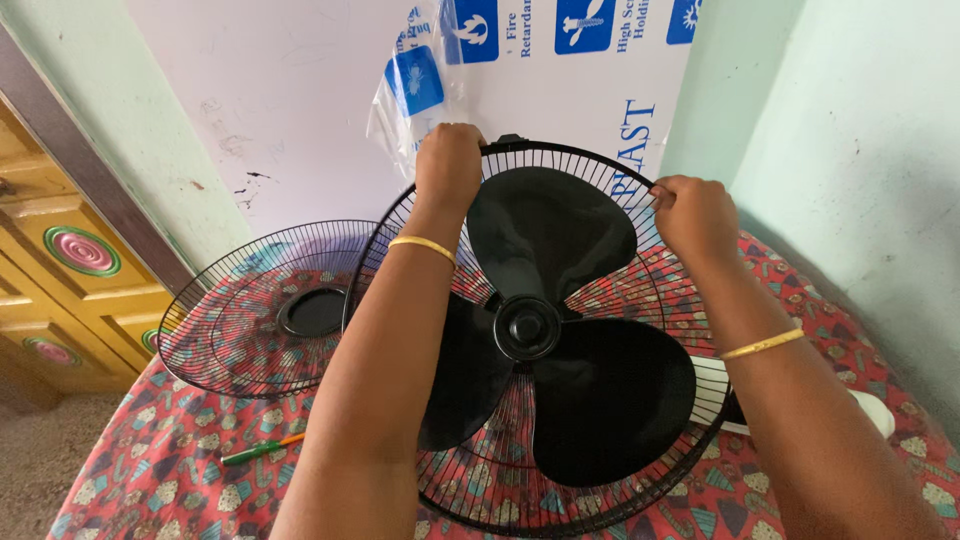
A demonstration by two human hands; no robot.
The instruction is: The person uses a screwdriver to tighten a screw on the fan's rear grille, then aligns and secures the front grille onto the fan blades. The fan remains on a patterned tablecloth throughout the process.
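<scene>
A black fan with three blades (560, 370) sits in its black rear wire guard (600, 505), tilted up on the patterned red cloth. My left hand (449, 163) grips the top of the guard's rim. My right hand (694, 212) grips the rim at the upper right. A gold bangle circles each wrist. The hub cap (527, 327) sits at the centre of the blades. The second wire guard (262, 310), round and black, lies flat to the left.
A green and orange pen-like tool (262, 449) lies on the red cloth (140, 470) at the left. A clear plastic bag (415, 90) hangs against a white board behind. A yellow carved door (60, 280) stands at far left, a green wall at right.
</scene>
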